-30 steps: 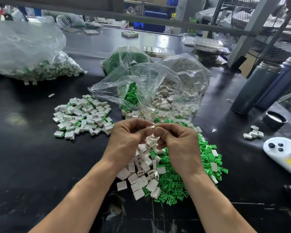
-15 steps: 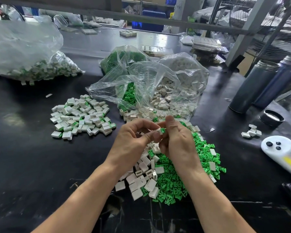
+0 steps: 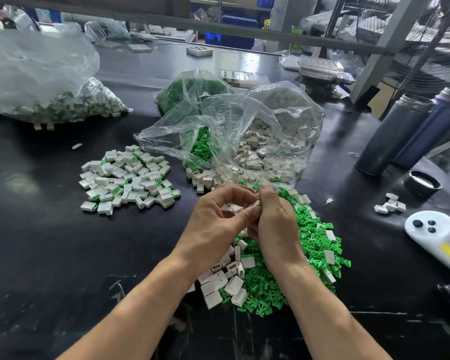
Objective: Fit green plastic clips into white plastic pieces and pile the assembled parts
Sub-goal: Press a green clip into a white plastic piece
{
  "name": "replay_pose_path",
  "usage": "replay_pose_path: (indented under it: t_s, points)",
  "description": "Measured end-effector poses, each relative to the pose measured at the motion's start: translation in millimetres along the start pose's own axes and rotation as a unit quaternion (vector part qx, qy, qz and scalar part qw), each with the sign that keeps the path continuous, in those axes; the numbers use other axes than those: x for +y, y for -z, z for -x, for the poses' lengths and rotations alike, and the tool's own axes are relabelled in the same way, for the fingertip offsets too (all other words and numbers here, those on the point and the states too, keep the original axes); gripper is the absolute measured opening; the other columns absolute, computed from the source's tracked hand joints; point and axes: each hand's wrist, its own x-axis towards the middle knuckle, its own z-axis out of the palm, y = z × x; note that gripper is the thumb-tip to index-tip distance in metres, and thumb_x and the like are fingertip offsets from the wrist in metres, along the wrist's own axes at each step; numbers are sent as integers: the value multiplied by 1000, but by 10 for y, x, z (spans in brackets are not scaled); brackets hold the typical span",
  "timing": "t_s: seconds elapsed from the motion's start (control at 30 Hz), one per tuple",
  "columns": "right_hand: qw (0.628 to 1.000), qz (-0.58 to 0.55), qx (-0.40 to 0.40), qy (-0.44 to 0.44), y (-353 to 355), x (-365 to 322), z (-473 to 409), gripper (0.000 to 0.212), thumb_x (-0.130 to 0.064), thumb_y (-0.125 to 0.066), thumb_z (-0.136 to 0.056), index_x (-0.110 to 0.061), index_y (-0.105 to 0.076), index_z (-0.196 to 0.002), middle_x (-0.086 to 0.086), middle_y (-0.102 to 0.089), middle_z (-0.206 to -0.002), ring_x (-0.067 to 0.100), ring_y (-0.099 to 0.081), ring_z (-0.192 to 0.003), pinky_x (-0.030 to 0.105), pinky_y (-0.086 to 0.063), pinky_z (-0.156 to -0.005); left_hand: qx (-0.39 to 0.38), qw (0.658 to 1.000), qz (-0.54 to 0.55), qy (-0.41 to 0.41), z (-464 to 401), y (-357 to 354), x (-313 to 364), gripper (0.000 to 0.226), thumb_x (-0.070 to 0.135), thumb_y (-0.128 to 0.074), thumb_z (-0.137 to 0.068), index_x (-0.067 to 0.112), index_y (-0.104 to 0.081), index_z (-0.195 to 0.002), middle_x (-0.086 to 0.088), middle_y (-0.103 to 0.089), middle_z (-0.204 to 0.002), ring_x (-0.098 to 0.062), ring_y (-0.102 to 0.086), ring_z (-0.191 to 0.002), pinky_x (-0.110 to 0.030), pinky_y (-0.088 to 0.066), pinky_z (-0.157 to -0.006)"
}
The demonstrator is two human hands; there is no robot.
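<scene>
Both hands up over the middle of the black counter (image 3: 37, 242), fingertips meeting right above the loose parts. Left hand (image 3: 213, 229) curled, thumb and fingers pinching a small white piece (image 3: 255, 203); right hand (image 3: 276, 224) curled in from the other side, fingers pinched on the same spot with a sliver of green clip (image 3: 260, 203) peeking out between the 2 hands. Can't tell how far the clip sits in the piece, too small and mostly covered by fingers. Directly under the hands: a heap of loose green clips (image 3: 304, 245) spreading right, and loose white pieces (image 3: 226, 284) scattered along its left edge and in front. Off to the left, well apart from the hands, the pile of assembled parts (image 3: 127, 178), white with green showing at the edges. Behind the hands, an open clear bag (image 3: 244, 126) spilling white pieces and green clips onto the counter, with another bag of green clips (image 3: 182, 89) behind it. Far left, a big clear bag of finished parts (image 3: 37, 81). Over on the right: 2 tall dark bottles (image 3: 395, 131), a round black lid (image 3: 421, 183), a few stray white pieces (image 3: 390, 205), and a white handheld controller (image 3: 431, 229).
</scene>
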Motion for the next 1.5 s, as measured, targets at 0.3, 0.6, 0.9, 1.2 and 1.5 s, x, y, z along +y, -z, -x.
replay_pose_path:
  t_s: [0.3,0.6,0.9,1.2,1.5]
  points:
    - [999,22,39,15,-5,5,-2,43,-55,-36,-97,-46,-76,-85,-10,-77,-80,15,-76,-81,44,-62,-77,6,1000,21,-12,14,-33,-34,8,13,-74,-92,10,-72,-99,-2,-74,-108,-24,-75,-86,-27,-60,-74]
    - [999,22,22,34,-17,-43,16,47,-49,-34,-99,-42,-79,-85,-4,-79,-85,15,-77,-87,47,-62,-87,0,999,33,-26,11,-23,-59,8,15,-74,-93,12,-73,-100,1,-76,-103,-24,-75,-88,-26,-59,-75]
    - [998,39,26,38,-18,-50,16,54,-46,-33,-99,-37,-78,-72,-9,-73,-65,8,-74,-72,40,-60,-75,2,998,52,-23,18,-30,-37,11,10,-73,-93,4,-72,-101,-4,-76,-104,-30,-75,-92,-26,-60,-77]
    - [997,54,28,41,-20,-73,32,55,-43,-33,-103,-39,-77,-70,-11,-73,-66,6,-73,-71,33,-58,-72,6,998,52,-23,26,-29,-31,12,11,-73,-92,4,-72,-101,-3,-76,-104,-30,-74,-93,-26,-60,-78]
    - [996,67,34,42,-6,-48,32,58,-37,-34,-112,-20,-74,-74,-9,-76,-74,6,-74,-76,24,-59,-70,9,999,46,-19,30,-22,-24,17,21,-75,-89,8,-73,-99,-3,-76,-104,-29,-74,-94,-27,-60,-79]
